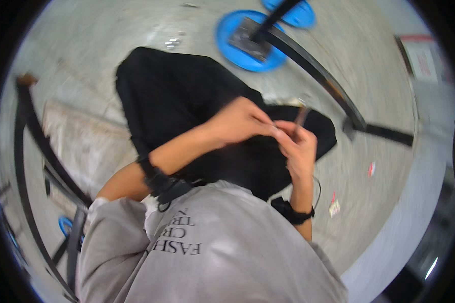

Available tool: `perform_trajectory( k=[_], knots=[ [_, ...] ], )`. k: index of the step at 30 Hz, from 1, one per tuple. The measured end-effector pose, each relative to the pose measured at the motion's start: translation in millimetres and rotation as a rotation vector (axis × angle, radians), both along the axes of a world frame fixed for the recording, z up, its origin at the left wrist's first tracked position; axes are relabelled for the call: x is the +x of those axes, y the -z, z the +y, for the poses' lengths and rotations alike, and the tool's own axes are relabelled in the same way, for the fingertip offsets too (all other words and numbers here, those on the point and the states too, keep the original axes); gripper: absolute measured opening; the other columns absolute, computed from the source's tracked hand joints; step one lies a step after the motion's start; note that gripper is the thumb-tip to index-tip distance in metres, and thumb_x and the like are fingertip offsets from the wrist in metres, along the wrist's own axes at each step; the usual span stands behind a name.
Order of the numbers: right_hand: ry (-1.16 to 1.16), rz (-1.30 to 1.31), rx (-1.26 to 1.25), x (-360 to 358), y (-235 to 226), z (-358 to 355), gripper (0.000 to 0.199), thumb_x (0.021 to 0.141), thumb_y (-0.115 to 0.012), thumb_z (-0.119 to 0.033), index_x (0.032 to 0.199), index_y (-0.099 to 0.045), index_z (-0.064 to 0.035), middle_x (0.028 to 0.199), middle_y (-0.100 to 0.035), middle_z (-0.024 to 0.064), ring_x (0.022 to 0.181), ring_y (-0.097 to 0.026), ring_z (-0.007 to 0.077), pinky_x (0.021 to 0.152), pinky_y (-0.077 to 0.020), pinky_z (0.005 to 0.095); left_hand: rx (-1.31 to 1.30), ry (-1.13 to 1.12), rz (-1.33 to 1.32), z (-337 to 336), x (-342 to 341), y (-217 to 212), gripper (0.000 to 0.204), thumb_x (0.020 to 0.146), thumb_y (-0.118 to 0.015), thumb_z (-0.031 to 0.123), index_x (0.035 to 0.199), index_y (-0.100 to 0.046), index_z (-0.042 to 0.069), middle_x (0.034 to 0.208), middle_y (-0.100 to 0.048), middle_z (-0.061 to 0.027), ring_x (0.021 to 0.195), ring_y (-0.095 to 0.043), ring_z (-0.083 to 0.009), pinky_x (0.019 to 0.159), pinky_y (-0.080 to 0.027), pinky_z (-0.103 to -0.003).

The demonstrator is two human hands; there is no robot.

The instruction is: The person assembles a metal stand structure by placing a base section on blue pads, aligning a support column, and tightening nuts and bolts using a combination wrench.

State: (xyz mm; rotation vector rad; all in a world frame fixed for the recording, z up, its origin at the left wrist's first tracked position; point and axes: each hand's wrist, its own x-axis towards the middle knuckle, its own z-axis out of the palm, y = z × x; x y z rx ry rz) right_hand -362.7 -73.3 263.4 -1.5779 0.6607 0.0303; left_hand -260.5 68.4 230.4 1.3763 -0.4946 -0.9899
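Above the lap, over black trousers, both hands meet close together. Left hand is curled, its fingertips pinched toward the right hand and touching it at the thumb side. Right hand is closed around a thin dark stick-like object, which pokes up and out past its fingers; blur hides what the object is. Each forearm carries a black wrist strap. Beyond the hands a black metal bar runs across the grey floor from a blue round base
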Motion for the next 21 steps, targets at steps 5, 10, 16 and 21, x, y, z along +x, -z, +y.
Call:
perform_trajectory(
  k=[5,10,16,21],
  knots=[
    [-0.028,-0.117,-0.049,-13.9,22.2,1.8,0.016,0.075,-0.068,-0.005,0.088,-0.066,0.0038,0.062,-0.052,-0.0047,0.053,-0.039,0.0001,0.046,-0.0279,0.0166,0.179,0.08,0.27,5.3,-8.3,-1.4,0.02,0.079,-0.063,0.02,0.085,-0.068,0.001,0.057,-0.048,0.0045,0.05,-0.038,-0.004,0.044,-0.03,-0.019],
    [-0.044,-0.196,-0.415,-23.4,24.5,2.3,0.01,0.075,-0.066,-0.003,0.081,-0.064,0.0047,0.054,-0.045,-0.0059,0.049,-0.034,0.0001,0.043,-0.0249,0.0181,0.159,0.123,0.449,4.0,-14.4,-1.7,0.022,0.085,-0.053,0.017,0.097,-0.062,0.0,0.058,-0.041,0.0047,0.054,-0.04,-0.0068,0.052,-0.036,-0.021],
    [0.042,-0.176,-0.148,-16.5,9.0,18.1,0.01,0.077,-0.064,-0.003,0.083,-0.063,0.005,0.066,-0.057,-0.0011,0.061,-0.048,0.0009,0.054,-0.0371,0.0161,-0.236,-0.166,0.811,6.2,-19.3,3.5,0.034,0.089,-0.037,0.009,0.119,-0.044,-0.006,0.101,-0.057,-0.0121,0.092,-0.055,-0.0202,0.085,-0.045,-0.034],
    [0.01,-0.248,-0.042,-8.3,18.0,29.2,0.01,0.078,-0.062,-0.003,0.083,-0.063,0.005,0.067,-0.058,-0.0003,0.062,-0.048,0.0013,0.055,-0.0371,0.0166,-0.286,-0.225,0.805,3.4,-21.0,-1.2,0.037,0.09,-0.034,0.006,0.126,-0.037,-0.006,0.123,-0.048,-0.0189,0.106,-0.052,-0.0234,0.091,-0.043,-0.033]
  ],
)
